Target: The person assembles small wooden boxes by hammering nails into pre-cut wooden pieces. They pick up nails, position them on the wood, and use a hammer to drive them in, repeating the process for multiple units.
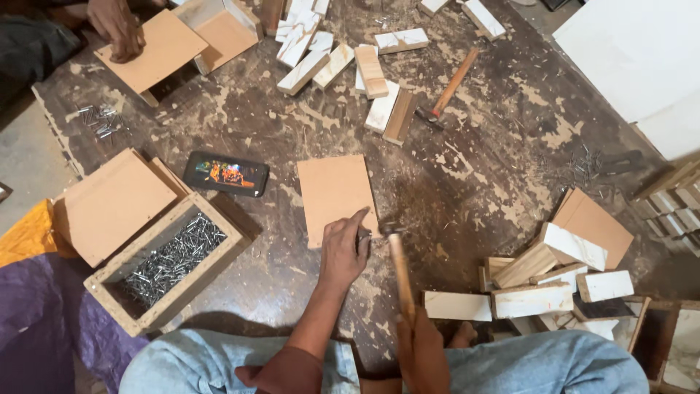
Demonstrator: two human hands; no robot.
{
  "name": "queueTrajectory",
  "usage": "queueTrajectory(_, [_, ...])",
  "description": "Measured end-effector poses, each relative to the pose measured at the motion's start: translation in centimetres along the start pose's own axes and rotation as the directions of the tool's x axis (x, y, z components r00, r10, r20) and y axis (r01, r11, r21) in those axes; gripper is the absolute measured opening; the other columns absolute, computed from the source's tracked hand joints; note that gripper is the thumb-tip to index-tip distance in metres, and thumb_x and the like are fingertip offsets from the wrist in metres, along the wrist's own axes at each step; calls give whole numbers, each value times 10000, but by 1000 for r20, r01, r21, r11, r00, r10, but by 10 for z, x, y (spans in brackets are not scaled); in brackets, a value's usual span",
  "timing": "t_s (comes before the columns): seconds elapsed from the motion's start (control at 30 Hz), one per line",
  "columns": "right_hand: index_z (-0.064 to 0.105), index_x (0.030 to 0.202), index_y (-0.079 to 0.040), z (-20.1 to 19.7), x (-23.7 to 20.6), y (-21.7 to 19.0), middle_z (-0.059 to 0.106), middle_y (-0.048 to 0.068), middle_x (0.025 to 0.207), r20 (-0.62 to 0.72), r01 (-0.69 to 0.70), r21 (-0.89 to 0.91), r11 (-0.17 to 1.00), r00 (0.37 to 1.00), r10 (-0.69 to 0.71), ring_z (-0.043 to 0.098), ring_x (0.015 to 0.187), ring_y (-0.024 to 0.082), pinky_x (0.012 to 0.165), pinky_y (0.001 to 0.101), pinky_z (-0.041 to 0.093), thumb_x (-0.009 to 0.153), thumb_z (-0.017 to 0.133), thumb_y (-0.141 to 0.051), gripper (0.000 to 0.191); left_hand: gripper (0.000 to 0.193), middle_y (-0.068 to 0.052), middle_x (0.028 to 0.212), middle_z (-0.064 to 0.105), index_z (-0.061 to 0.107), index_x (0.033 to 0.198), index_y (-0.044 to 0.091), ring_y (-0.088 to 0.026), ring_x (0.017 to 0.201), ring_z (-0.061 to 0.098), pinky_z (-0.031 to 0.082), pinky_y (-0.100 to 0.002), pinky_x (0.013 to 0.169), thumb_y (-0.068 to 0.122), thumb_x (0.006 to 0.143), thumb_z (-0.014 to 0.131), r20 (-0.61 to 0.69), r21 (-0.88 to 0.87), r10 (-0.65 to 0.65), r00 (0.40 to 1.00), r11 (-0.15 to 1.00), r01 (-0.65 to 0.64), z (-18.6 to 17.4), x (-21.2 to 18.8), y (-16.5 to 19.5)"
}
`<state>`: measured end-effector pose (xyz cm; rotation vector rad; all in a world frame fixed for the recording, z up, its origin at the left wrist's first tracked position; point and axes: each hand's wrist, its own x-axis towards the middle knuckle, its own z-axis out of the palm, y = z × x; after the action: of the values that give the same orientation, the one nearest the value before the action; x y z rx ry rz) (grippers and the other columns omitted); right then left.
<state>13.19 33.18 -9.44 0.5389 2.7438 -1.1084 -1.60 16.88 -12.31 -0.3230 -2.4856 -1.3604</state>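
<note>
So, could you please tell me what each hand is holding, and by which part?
The right hand grips a hammer at the lower end of its wooden handle. The left hand pinches something small against the board edge; probably a nail, but too small to tell.

Lit black phone screen (226, 174) mid-table

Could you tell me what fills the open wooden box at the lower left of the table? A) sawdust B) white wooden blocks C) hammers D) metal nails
D: the open wooden box holds a heap of thin grey metal nails, while the white blocks lie loose on the table.
</note>
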Motion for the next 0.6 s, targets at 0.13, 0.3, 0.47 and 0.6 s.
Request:
queueTrajectory(0.13, [604,1187,-63,-6,-17,12,687,174,675,-82,66,30,997,995,-64,704,675,423,987,591,336,995,569,-300,307,809,-216,1173,605,454,1477,40,-385,1171,551,406,-482,1038,-13,719,733,45,66,51,998,996,-54,-2,-8,-5])
queueTrajectory(0.3, [607,1073,-22,8,4,-2,681,261,744,-38,183,-47,982,982,-185,667,748,488,664,549,498,964,601,-256,258,899,-226,1250,595,391,1511,10,-397,1263,520,397,-483,1072,-74,663,679,78,113,9,997,993,-17,-7,2,2])
queueTrajectory(0.47, [551,1114,25,2,-17,18,671,279,819,-322,442,23,897,852,-412,645,747,485,718,545,494,929,529,-192,286,881,-220,1264,606,381,1548,2,-388,1257,540,410,-480,1074,-114,718,651,38,137,26,999,990,-31,0,-4,-10])
queueTrajectory(0.6, [582,1121,-22,9,15,-13,695,280,842,-2,182,-89,979,983,-183,672,832,482,743,541,512,969,601,-284,304,916,-224,1224,600,372,1538,10,-402,1236,538,413,-483,1049,-102,673,654,48,90,16,999,996,-20,-6,0,0])
